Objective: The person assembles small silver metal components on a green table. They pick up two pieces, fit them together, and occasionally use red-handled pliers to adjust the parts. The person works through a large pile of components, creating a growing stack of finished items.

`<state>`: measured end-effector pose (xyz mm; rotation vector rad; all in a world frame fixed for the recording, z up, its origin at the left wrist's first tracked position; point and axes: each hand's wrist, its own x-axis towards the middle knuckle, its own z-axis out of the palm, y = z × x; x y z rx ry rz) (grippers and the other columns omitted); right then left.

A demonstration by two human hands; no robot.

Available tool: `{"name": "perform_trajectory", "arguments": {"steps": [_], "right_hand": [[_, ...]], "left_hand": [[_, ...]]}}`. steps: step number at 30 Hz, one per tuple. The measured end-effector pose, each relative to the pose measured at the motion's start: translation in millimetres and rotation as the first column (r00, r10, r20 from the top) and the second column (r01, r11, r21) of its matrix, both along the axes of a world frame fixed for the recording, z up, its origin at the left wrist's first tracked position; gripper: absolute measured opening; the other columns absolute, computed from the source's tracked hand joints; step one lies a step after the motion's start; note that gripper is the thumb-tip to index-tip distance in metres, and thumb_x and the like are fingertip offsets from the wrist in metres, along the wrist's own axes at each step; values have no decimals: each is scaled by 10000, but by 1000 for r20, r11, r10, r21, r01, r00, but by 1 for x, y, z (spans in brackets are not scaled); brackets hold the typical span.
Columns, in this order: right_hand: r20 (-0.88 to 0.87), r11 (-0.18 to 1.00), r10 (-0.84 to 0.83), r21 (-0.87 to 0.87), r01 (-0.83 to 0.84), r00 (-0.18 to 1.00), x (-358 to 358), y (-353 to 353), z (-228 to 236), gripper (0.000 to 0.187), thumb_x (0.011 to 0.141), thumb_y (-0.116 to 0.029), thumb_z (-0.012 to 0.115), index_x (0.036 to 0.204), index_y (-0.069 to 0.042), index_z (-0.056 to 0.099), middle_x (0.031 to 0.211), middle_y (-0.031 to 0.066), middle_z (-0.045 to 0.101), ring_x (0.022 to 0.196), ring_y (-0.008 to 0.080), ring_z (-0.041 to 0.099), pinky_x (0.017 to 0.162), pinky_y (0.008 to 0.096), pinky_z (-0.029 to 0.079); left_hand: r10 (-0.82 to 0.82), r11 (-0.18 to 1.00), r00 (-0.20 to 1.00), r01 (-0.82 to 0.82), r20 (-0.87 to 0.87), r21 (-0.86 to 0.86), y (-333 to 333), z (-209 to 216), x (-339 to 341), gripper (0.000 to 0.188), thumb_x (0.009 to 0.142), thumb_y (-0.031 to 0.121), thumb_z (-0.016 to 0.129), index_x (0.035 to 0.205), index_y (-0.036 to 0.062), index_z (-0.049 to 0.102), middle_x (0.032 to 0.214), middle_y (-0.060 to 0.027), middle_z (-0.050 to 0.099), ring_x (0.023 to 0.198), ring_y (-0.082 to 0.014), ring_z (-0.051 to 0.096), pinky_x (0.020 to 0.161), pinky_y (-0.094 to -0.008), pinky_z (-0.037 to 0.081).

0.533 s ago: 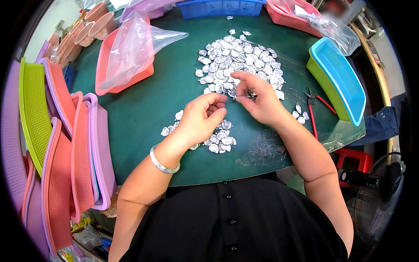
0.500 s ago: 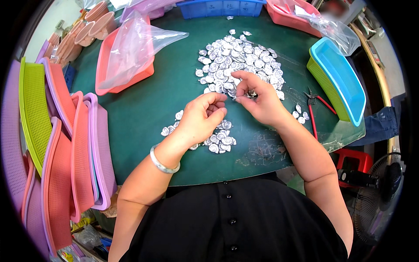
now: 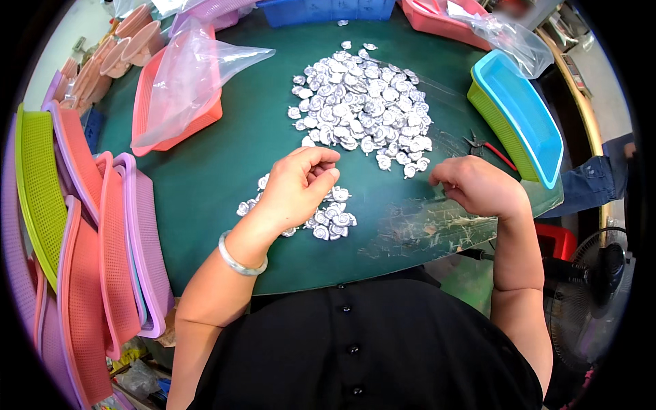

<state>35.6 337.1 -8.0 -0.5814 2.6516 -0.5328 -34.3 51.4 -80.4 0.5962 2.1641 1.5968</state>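
Note:
A large heap of small silver shell-shaped metal pieces lies on the green tabletop. My left hand hovers between it and a smaller pile of similar pieces, part of which it hides. Its fingers are curled in, with the thumb tip close to the index finger; whatever is between them I cannot make out. To the right, my right hand is low over the table with bent fingers, beside red-handled pliers. It covers part of the pliers, and its grip is too hidden to show what it holds.
At the right edge a blue basket sits inside a green one. A pink basket with a clear plastic bag stands at the left. Stacked coloured baskets crowd my left side. A black fan is at the lower right.
My right hand has moved right and nearer, from over the large heap to beside the pliers, covering the few loose pieces there. My left hand stays near the small pile. The view has shifted slightly.

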Motion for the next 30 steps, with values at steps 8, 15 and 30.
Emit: {"name": "perform_trajectory", "arguments": {"steps": [8,15,30], "right_hand": [[-401,982,-32,-183,-46,915,-25,-48,-32,399,669,44,625,1058,-28,581,886,103,616,855,293,553,766,376,458],[-475,984,40,-136,-119,879,-37,-54,-49,473,677,43,566,1142,-44,553,891,93,624,814,280,545,740,376,457],[-158,697,-170,-717,6,973,-31,-90,-35,715,735,114,559,1382,-68,314,1004,81,568,834,148,560,760,275,462]], "left_hand": [[-9,999,1000,7,-25,-52,3,2,4,209,855,23,579,1057,-30,592,909,-38,596,798,-63,559,706,-207,475],[-6,999,1000,5,-16,-47,2,1,5,213,854,31,585,1060,-26,594,913,-37,604,791,-61,559,693,-210,473],[-42,914,912,-130,408,384,4,13,6,212,888,52,561,1093,-5,568,852,-45,625,737,-106,608,666,-223,493]]}}
